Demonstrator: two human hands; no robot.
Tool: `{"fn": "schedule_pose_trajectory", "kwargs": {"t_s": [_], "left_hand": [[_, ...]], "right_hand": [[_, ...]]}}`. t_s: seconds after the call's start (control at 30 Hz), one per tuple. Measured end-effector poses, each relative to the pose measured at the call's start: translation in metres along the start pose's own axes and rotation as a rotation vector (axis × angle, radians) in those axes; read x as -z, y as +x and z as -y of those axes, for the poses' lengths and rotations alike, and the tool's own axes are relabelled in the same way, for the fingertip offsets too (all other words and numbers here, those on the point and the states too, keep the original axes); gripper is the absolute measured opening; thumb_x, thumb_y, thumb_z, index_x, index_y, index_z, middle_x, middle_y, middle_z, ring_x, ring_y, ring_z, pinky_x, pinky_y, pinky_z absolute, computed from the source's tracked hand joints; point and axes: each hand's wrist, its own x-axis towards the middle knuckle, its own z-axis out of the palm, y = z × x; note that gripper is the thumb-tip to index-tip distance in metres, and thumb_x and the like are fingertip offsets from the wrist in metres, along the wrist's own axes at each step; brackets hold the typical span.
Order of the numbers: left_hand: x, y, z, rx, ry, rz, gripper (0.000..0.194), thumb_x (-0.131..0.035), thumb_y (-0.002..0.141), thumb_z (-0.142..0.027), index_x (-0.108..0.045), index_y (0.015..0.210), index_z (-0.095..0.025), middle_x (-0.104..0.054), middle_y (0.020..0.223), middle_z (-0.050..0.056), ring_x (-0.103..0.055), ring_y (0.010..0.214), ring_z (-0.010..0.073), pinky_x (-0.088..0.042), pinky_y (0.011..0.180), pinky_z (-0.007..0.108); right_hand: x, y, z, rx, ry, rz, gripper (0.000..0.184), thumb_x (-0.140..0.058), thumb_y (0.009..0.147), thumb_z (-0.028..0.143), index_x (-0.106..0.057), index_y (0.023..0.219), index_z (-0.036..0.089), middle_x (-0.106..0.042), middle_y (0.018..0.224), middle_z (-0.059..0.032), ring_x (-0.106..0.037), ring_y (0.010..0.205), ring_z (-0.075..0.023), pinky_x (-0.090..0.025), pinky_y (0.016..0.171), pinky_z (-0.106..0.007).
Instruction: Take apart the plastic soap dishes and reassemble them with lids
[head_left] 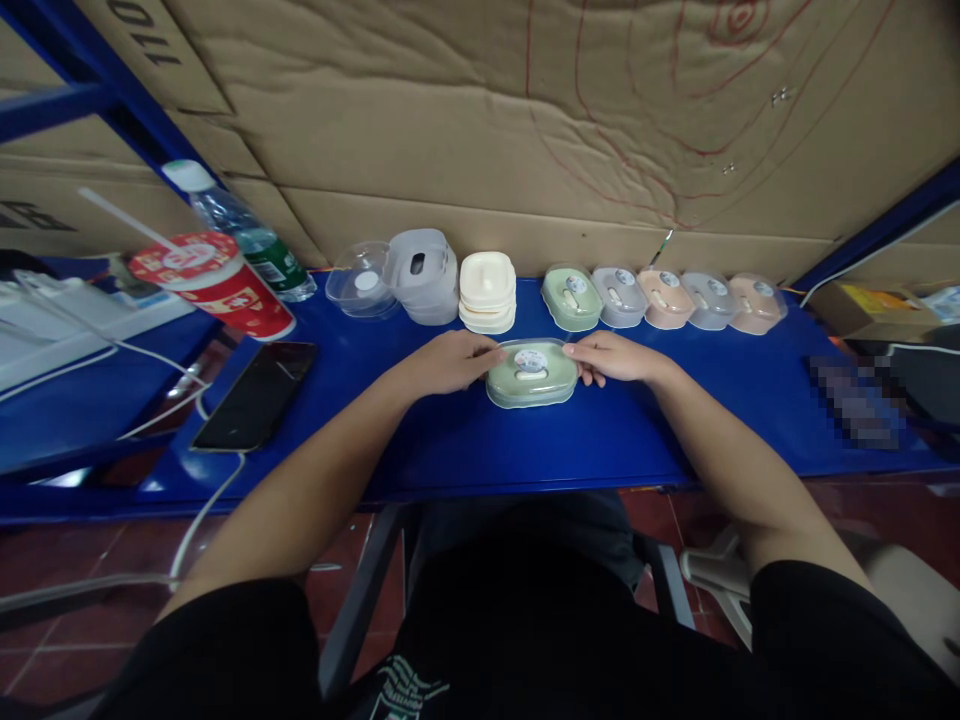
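A green lidded plastic box (532, 385) with a clear cover and a round label lies on the blue table in front of me. My left hand (459, 360) grips its left end, thumb on top near the rim. At the opposite end, my right hand (611, 358) holds the box with the thumb on its upper corner and fingers curled at the side. Just behind stands a row of similar boxes: a green box (572, 297), a grey box (619, 296), a pink box (667, 300) and others. A stack of cream lids (487, 292) sits behind my left hand.
Clear covers (361, 280) and stacked translucent containers (424, 275) stand at the back left. A red paper cup (232, 290) with a straw, a water bottle (259, 245) and a phone (256, 398) occupy the left side. Cardboard (420, 120) backs the blue table (645, 440).
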Motion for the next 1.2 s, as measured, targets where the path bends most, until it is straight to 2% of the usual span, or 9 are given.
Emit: {"fn": "schedule_pose_trajectory", "kwargs": {"t_s": [0.27, 0.37, 0.47, 0.63, 0.8, 0.87, 0.97, 1.1, 1.2], "left_hand": [[-0.008, 0.006, 0.010, -0.062, 0.188, -0.089, 0.054, -0.036, 0.107, -0.057, -0.077, 0.110, -0.021, -0.080, 0.099, 0.009, -0.072, 0.090, 0.0265, -0.048, 0.079, 0.037], [-0.008, 0.006, 0.008, -0.025, 0.213, -0.106, 0.058, -0.035, 0.107, -0.061, -0.077, 0.113, -0.021, -0.080, 0.101, 0.009, -0.073, 0.093, 0.0282, -0.048, 0.080, 0.037], [-0.009, 0.007, 0.004, -0.010, 0.186, -0.109, 0.060, -0.034, 0.107, -0.063, -0.076, 0.105, -0.020, -0.080, 0.096, 0.009, -0.073, 0.091, 0.0278, -0.049, 0.080, 0.037], [-0.012, 0.008, 0.005, -0.022, -0.043, -0.076, 0.065, -0.031, 0.108, -0.068, -0.074, 0.110, -0.020, -0.080, 0.088, 0.006, -0.073, 0.076, 0.0217, -0.051, 0.077, 0.035], [-0.011, 0.007, 0.006, 0.013, 0.048, -0.135, 0.075, -0.044, 0.104, -0.072, -0.062, 0.150, -0.015, -0.082, 0.094, 0.008, -0.077, 0.093, 0.0273, -0.052, 0.085, 0.039], [-0.011, 0.006, 0.005, -0.003, 0.089, -0.110, 0.078, -0.046, 0.104, -0.072, -0.060, 0.154, -0.014, -0.082, 0.098, 0.009, -0.077, 0.095, 0.0282, -0.052, 0.085, 0.039], [-0.012, 0.006, 0.003, -0.029, 0.143, -0.087, 0.077, -0.048, 0.103, -0.071, -0.061, 0.154, -0.014, -0.082, 0.101, 0.009, -0.077, 0.094, 0.0282, -0.051, 0.083, 0.039], [-0.012, 0.006, 0.004, -0.025, 0.197, -0.088, 0.072, -0.050, 0.104, -0.068, -0.062, 0.154, -0.016, -0.082, 0.103, 0.008, -0.077, 0.095, 0.0277, -0.052, 0.083, 0.038], [-0.009, 0.006, 0.005, 0.006, 0.275, -0.135, 0.066, -0.054, 0.105, -0.063, -0.063, 0.152, -0.018, -0.083, 0.107, 0.007, -0.077, 0.100, 0.0287, -0.052, 0.086, 0.039]], "right_hand": [[0.000, 0.001, -0.003, -0.001, -0.074, -0.057, 0.072, -0.051, 0.099, 0.086, -0.067, 0.071, 0.021, -0.070, 0.061, -0.0021, -0.060, 0.048, -0.0130, -0.049, 0.055, -0.030], [-0.003, -0.001, 0.003, 0.111, -0.339, -0.391, 0.067, -0.055, 0.097, 0.085, -0.071, 0.081, 0.022, -0.073, 0.069, -0.0041, -0.067, 0.062, -0.0197, -0.051, 0.064, -0.035], [-0.013, -0.005, 0.015, 0.403, -0.540, -0.626, 0.058, -0.060, 0.101, 0.074, -0.077, 0.116, 0.021, -0.083, 0.105, -0.0116, -0.075, 0.098, -0.0300, -0.058, 0.090, -0.046], [-0.028, -0.006, 0.027, 0.712, -0.677, -0.329, 0.058, -0.058, 0.107, 0.065, -0.067, 0.150, 0.027, -0.073, 0.149, -0.0105, -0.065, 0.138, -0.0321, -0.049, 0.116, -0.053], [-0.006, -0.014, 0.020, 0.565, -0.872, -0.457, 0.059, -0.057, 0.102, 0.077, -0.084, 0.105, 0.024, -0.084, 0.108, -0.0099, -0.074, 0.108, -0.0311, -0.044, 0.116, -0.054], [0.004, -0.020, 0.020, 0.447, -0.941, -0.594, 0.062, -0.056, 0.102, 0.077, -0.081, 0.083, 0.023, -0.079, 0.084, -0.0090, -0.073, 0.093, -0.0299, -0.043, 0.114, -0.055], [0.006, -0.024, 0.023, 0.401, -0.947, -0.679, 0.063, -0.053, 0.106, 0.072, -0.078, 0.078, 0.022, -0.076, 0.079, -0.0093, -0.071, 0.088, -0.0290, -0.044, 0.110, -0.052], [-0.011, -0.018, 0.029, 0.484, -0.873, -0.417, 0.061, -0.045, 0.110, 0.069, -0.079, 0.094, 0.020, -0.080, 0.092, -0.0096, -0.071, 0.086, -0.0253, -0.049, 0.090, -0.042], [-0.016, -0.014, 0.027, 0.417, -0.893, -0.258, 0.062, -0.045, 0.110, 0.068, -0.076, 0.086, 0.020, -0.077, 0.085, -0.0078, -0.067, 0.076, -0.0226, -0.045, 0.079, -0.039]]}}
